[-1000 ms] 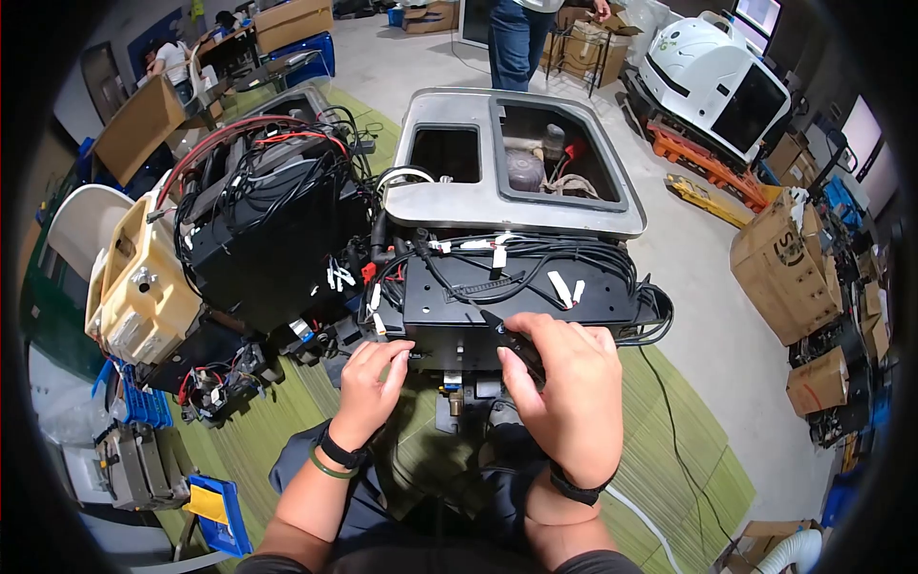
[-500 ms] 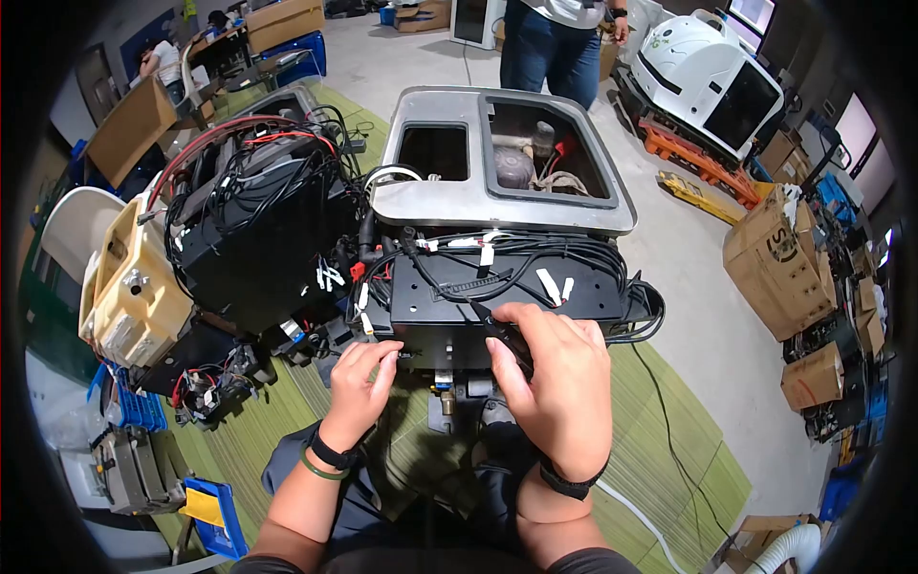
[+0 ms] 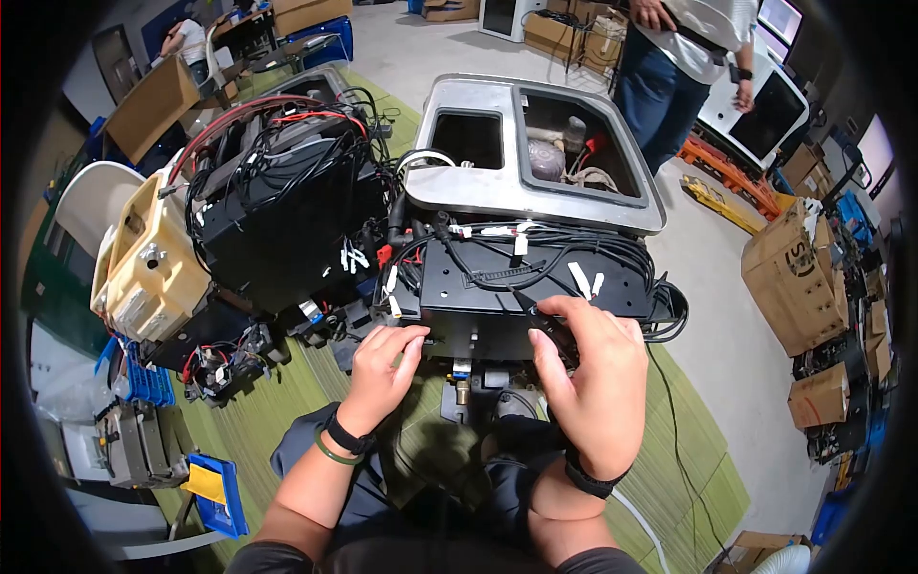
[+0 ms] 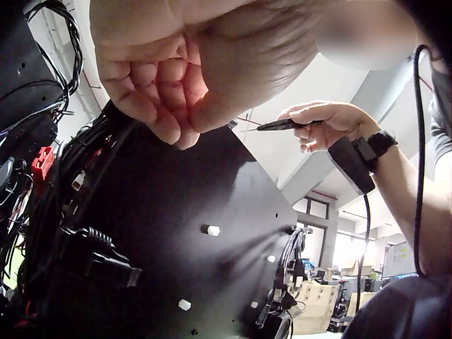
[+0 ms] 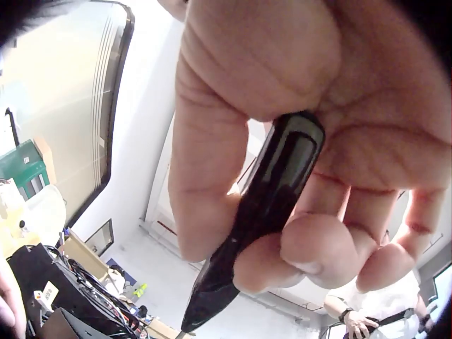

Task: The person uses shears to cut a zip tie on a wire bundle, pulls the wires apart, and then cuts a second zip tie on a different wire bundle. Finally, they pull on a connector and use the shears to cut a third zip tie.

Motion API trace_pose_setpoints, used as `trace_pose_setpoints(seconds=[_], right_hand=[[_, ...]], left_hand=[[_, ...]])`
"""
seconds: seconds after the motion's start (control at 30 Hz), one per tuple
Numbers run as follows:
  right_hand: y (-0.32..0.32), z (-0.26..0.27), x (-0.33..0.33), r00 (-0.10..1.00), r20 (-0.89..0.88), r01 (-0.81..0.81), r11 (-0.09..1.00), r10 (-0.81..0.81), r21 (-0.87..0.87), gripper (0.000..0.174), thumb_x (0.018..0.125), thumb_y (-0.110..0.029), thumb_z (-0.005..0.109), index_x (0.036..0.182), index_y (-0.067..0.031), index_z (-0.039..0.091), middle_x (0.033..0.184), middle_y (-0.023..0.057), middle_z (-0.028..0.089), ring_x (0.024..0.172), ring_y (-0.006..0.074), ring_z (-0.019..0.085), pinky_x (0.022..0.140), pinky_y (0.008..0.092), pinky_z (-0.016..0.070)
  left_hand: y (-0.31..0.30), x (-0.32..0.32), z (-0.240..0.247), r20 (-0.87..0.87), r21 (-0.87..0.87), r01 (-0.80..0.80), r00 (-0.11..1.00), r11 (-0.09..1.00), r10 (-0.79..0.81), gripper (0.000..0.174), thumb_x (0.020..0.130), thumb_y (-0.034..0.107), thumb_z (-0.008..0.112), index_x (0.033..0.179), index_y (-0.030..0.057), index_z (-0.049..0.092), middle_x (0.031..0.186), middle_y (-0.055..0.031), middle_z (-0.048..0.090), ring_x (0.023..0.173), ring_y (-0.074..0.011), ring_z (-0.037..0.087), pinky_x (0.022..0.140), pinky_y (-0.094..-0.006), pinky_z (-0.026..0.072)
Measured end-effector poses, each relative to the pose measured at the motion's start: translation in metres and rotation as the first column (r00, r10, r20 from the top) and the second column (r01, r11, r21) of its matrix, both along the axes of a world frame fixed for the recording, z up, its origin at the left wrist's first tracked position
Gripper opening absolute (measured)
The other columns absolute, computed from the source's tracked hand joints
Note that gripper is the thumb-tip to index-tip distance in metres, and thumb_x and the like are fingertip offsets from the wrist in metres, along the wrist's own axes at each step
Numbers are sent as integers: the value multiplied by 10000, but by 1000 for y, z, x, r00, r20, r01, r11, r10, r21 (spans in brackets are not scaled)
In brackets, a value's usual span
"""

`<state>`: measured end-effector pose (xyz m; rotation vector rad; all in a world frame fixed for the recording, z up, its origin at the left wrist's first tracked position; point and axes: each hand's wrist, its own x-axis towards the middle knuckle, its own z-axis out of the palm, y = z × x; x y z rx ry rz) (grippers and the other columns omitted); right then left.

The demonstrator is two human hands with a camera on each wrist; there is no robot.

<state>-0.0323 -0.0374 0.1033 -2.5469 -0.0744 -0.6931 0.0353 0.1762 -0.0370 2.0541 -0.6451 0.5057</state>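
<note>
A black metal box [image 3: 555, 294] with a bundle of black cables and white tags on top stands before me. My right hand [image 3: 598, 383] grips a black pen-shaped tool [image 5: 265, 198] between thumb and fingers. Its body tapers to a thin point, which is over the box's front upper edge in the head view. Near the box's front left corner, my left hand [image 3: 384, 371] has loosely bent fingers, fingertips right at the panel edge, with nothing visible in them. White standoffs [image 4: 212, 230] and a black plug [image 4: 113, 270] show on the box's front panel.
Behind the box stands a grey metal frame [image 3: 459, 196] with two openings. To the left are a second cable-covered black unit [image 3: 277, 230] and a cream-coloured housing [image 3: 158, 273]. A person [image 3: 660, 86] stands at the back right; cardboard boxes [image 3: 798, 277] line the right side.
The head view has shifted, so the box and hands appear farther right. The person at the back has moved right. Both hands keep much the same place at the box, the right still holding the tool.
</note>
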Motion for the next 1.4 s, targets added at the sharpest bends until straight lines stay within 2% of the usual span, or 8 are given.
trace_pose_setpoints(seconds=[0.13, 0.2, 0.67, 0.73, 0.83, 1.07, 1.33, 1.4], right_hand=[[1, -1, 1, 1000, 23, -7, 1000, 7, 11, 199, 811, -129, 695, 994, -82, 634, 796, 84, 640, 767, 272, 597, 772, 373, 399], [1, -2, 2, 1000, 13, -8, 1000, 8, 9, 195, 810, -128, 695, 990, -84, 634, 791, 82, 635, 765, 269, 596, 774, 373, 399], [-2, -2, 3, 998, 54, -16, 1000, 16, 11, 184, 792, -113, 702, 972, -115, 662, 764, 53, 591, 739, 246, 574, 752, 363, 398], [-2, -2, 4, 998, 57, -1, 1000, 0, 24, 198, 745, -81, 725, 937, -85, 678, 820, 78, 658, 759, 274, 590, 742, 347, 408], [-5, -3, 4, 998, 66, 0, 1000, -2, 28, 169, 792, -123, 709, 957, -116, 670, 766, 51, 600, 741, 248, 581, 760, 359, 403], [-6, -2, 4, 997, 71, 8, 999, -11, 45, 165, 801, -130, 702, 960, -114, 661, 766, 49, 602, 748, 246, 586, 761, 361, 404], [-15, -2, 2, 995, 97, 6, 997, -13, 79, 131, 847, -164, 663, 955, -94, 640, 788, 69, 619, 765, 270, 598, 751, 372, 405], [-19, -2, 6, 992, 126, -4, 984, -18, 177, 159, 808, -114, 698, 954, -55, 675, 880, 111, 684, 821, 265, 644, 778, 328, 457]], left_hand=[[1, 0, -2, -1, 22, -13, 1000, 1000, 13, 123, 858, 26, 648, 975, 29, 688, 791, -115, 648, 715, -281, 607, 674, -357, 485], [2, -1, -1, -33, 39, -17, 999, 999, 18, 127, 868, 20, 643, 983, 24, 699, 835, -108, 682, 754, -246, 635, 701, -336, 494], [-2, -1, -2, -39, 28, -14, 999, 1000, 15, 130, 865, 17, 648, 986, 24, 696, 831, -110, 670, 754, -250, 624, 694, -338, 492], [-2, -1, -3, -23, 25, -15, 1000, 1000, 16, 130, 864, 17, 650, 986, 24, 695, 835, -111, 672, 758, -251, 627, 696, -337, 496], [-2, -1, -3, -19, 30, -14, 1000, 999, 15, 133, 863, 13, 649, 987, 23, 696, 839, -111, 675, 762, -250, 631, 700, -336, 499], [-4, 0, -5, -25, 9, -6, 1000, 1000, 6, 140, 852, 10, 650, 984, 32, 691, 817, -116, 656, 748, -277, 622, 692, -358, 494], [-6, -3, -4, -96, 30, 7, 995, 1000, -4, 129, 879, 7, 630, 987, 18, 699, 832, -99, 673, 736, -229, 610, 682, -318, 480], [-6, -5, -1, -9, 43, 7, 1000, 999, -7, 132, 863, 4, 643, 983, 25, 696, 828, -111, 666, 733, -265, 612, 683, -343, 485]])
